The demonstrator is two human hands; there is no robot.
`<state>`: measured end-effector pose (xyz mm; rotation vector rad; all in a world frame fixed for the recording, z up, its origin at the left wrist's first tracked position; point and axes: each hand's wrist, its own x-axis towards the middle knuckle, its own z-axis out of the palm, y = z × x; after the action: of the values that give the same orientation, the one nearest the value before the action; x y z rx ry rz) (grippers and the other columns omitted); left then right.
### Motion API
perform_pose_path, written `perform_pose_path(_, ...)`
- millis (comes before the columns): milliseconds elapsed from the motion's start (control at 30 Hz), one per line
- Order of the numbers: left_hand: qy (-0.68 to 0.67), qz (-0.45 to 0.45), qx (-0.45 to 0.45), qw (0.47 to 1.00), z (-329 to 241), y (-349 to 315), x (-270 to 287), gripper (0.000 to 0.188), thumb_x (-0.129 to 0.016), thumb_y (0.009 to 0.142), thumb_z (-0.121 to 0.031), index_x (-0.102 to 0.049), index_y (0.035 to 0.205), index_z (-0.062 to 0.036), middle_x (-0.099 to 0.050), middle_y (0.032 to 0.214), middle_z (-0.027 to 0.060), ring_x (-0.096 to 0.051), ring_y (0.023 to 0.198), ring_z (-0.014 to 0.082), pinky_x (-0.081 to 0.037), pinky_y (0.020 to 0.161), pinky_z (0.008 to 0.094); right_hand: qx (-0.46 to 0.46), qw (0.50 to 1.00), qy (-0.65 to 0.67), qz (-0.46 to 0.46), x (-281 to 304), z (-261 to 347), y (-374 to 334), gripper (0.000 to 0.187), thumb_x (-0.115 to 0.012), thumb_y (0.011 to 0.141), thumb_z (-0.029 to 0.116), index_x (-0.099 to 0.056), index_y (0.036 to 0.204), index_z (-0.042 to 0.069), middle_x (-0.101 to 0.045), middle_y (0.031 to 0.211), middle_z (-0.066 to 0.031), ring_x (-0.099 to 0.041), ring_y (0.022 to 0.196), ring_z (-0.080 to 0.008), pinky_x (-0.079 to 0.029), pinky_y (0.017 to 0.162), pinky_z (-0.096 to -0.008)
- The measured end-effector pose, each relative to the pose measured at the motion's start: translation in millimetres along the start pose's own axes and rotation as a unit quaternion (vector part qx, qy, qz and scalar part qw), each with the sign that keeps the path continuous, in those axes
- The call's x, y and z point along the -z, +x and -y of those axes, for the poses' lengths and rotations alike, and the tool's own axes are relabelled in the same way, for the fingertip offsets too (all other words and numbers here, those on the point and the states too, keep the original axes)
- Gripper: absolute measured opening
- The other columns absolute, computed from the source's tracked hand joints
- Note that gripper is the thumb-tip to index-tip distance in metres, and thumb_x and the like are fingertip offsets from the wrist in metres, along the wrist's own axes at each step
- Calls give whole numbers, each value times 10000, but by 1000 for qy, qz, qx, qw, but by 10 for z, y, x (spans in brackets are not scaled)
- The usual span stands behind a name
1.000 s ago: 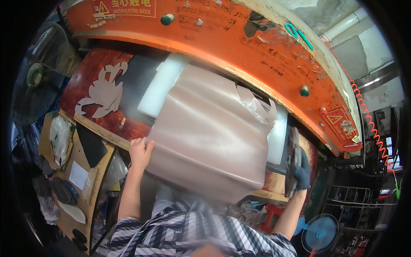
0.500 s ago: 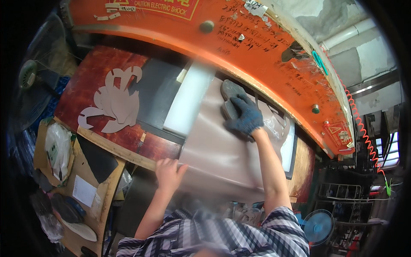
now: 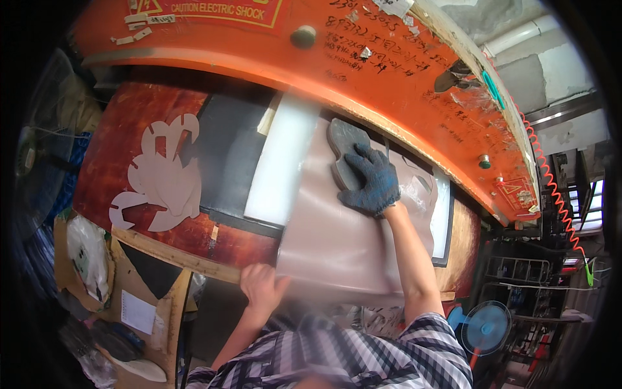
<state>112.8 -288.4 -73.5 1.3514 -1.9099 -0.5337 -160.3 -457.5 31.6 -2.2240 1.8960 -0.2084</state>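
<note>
Black handwriting (image 3: 378, 50) beyond gloved hand (image 3: 372, 183)

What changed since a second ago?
The right hand, in a dark blue glove, carried the dark grey sole-shaped block left and forward, from right of the glossy brownish-pink sheet onto its far part. The bare left hand stays by the sheet's near left corner; flat pale-pink cutouts lie unmoved.

Bright windows (image 3: 595, 202) glow at right above dark shelving (image 3: 521, 286); a white pipe (image 3: 521, 35) crosses the grey wall (image 3: 570, 72) (patchy in places).
</note>
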Motion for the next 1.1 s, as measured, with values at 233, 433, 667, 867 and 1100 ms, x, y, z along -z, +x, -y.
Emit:
perform_pose_path(233,9,21,6,1000,20,-6,9,367,-641,784,-377,-521,653,-56,-517,672,107,-521,686,312,-396,691,422,22,1000,12,-7,-63,-98,214,772,-812,516,392,-615,1217,135,-495,1347,-162,-470,1235,-374,-390,1040,-451)
perform_pose_path(433,21,28,20,999,20,-9,-20,366,-580,817,-396,-571,715,-45,-586,732,110,-555,739,310,-417,738,420,77,997,-5,-23,-88,-204,217,763,-806,541,396,-601,1235,153,-467,1376,-172,-437,1253,-381,-379,1040,-459)
perform_pose_path(667,39,-14,-3,999,29,24,-72,356,-568,838,-380,-584,779,-30,-597,785,120,-567,763,317,-431,741,419,-149,975,90,-140,-58,-442,-481,861,-807,643,444,-499,1296,-27,-498,1347,-219,-449,1289,-326,-367,1072,-401)
perform_pose_path(867,38,-11,-11,999,55,49,-79,414,-553,852,-417,-633,902,-14,-629,897,129,-595,853,319,-435,759,418,-208,947,-17,-244,-404,-453,-971,394,-750,715,404,-700,895,57,-652,911,-137,-611,827,-339,-491,756,-414)
perform_pose_path(1100,3,-27,-15,1000,93,100,-87,433,-506,897,-445,-634,884,-32,-600,821,141,-568,784,346,-418,673,434,-161,947,-51,-275,-647,-586,-790,355,-725,736,404,-704,890,84,-646,812,-118,-600,783,-330,-474,728,-422)
